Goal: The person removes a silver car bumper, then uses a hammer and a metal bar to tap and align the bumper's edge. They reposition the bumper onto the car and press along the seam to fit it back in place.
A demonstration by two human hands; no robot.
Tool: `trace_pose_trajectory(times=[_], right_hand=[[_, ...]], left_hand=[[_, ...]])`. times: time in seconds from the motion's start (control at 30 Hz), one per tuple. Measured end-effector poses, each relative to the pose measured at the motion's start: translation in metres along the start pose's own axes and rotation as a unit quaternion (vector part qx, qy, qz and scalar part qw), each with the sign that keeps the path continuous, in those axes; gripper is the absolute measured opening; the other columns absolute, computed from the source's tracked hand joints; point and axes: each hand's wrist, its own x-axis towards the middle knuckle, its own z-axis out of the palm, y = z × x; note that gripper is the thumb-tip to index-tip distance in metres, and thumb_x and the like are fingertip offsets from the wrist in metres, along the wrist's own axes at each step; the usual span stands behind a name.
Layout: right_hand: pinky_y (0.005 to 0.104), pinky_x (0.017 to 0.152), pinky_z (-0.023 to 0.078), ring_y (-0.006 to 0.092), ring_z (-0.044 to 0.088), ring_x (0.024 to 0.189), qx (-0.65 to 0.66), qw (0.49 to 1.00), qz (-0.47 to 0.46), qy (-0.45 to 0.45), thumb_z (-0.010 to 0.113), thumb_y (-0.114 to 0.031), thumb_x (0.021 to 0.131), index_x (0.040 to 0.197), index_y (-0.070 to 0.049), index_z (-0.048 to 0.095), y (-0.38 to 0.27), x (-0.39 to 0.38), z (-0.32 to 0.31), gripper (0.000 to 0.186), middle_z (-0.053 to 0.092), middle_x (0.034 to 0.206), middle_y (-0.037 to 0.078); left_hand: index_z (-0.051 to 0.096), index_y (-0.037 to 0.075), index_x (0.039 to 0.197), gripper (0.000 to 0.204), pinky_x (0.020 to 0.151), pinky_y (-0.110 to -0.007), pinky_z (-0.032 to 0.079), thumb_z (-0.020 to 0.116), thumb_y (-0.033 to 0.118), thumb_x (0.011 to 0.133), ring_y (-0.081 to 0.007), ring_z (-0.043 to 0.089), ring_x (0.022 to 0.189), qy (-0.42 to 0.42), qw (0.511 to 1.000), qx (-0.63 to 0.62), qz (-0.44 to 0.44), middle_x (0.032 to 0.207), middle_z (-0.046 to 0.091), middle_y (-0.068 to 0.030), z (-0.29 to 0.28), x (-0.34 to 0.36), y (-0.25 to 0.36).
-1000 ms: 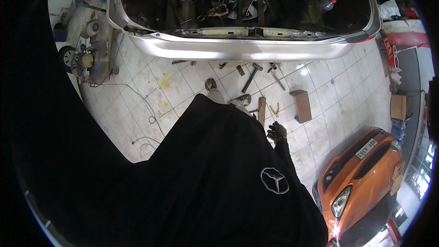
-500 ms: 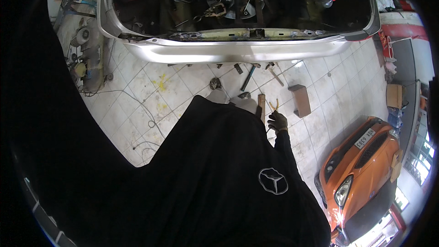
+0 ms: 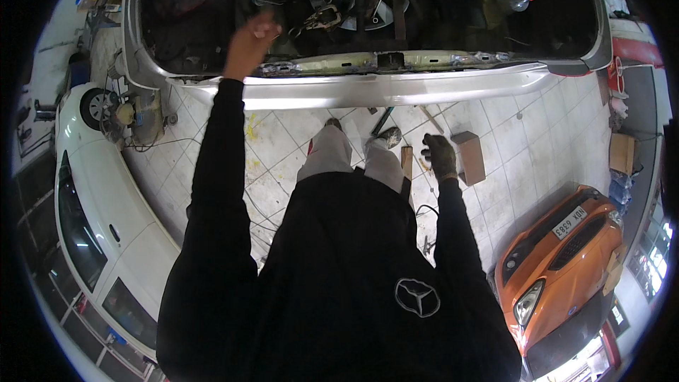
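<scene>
My bare left hand [image 3: 251, 46] reaches over the open rear of a silver car [image 3: 382, 88], with fingers partly bent and blurred; I cannot tell what, if anything, it holds. Near it, in the boot, lie a metal clamp tool [image 3: 322, 20], a wheel [image 3: 380, 13] and, farther right, a plastic bottle [image 3: 516, 1]. My gloved right hand [image 3: 440, 158] hangs loose, fingers apart and slightly bent, holding nothing. It is above the floor beside a brown block [image 3: 470, 157], partly hiding yellow pliers [image 3: 425, 165]. A long hammer [image 3: 382, 120] and a wooden piece [image 3: 407, 163] lie near my feet.
A white car [image 3: 113, 226] stands at left beside a compressor [image 3: 138, 120]; an orange car [image 3: 566, 262] is at lower right. Hoses [image 3: 170, 143] run over the tiled floor [image 3: 509, 141]. A cardboard box [image 3: 621, 152] sits at the right side.
My left arm, previously held across the view at left, has swung forward over the boot, uncovering the white car. My right hand has moved upward in the picture, toward the brown block.
</scene>
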Motion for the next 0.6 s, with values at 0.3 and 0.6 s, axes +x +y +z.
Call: trace_pose_trajectory(times=[0.3, 0.6], right_hand=[[0.0312, 0.079, 0.058, 0.0154, 0.073, 0.087, 0.105, 0.979, -0.132, -0.118, 0.064, -0.026, 0.104, 0.115, -0.005, 0.070, -0.133, 0.124, 0.068, 0.025, 0.074, 0.107, 0.005], [0.0423, 0.086, 0.053, 0.0326, 0.069, 0.104, -0.083, 0.958, -0.269, 0.057, 0.066, -0.024, 0.100, 0.119, -0.004, 0.069, -0.236, 0.262, 0.180, 0.028, 0.070, 0.114, 0.018]], left_hand=[[0.034, 0.009, 0.160, 0.097, 0.109, -0.046, 0.049, 0.086, 0.025, 0.080, -0.0407, 0.062, 0.125, -0.104, 0.980, 0.163, -0.045, 0.145, 0.057, -0.0244, 0.175, 0.085, -0.167], [0.029, 0.022, 0.164, 0.103, 0.100, -0.050, 0.052, 0.087, 0.017, 0.079, -0.0413, 0.061, 0.120, -0.123, 0.966, 0.229, 0.014, 0.134, 0.061, -0.0210, 0.237, 0.175, -0.200]])
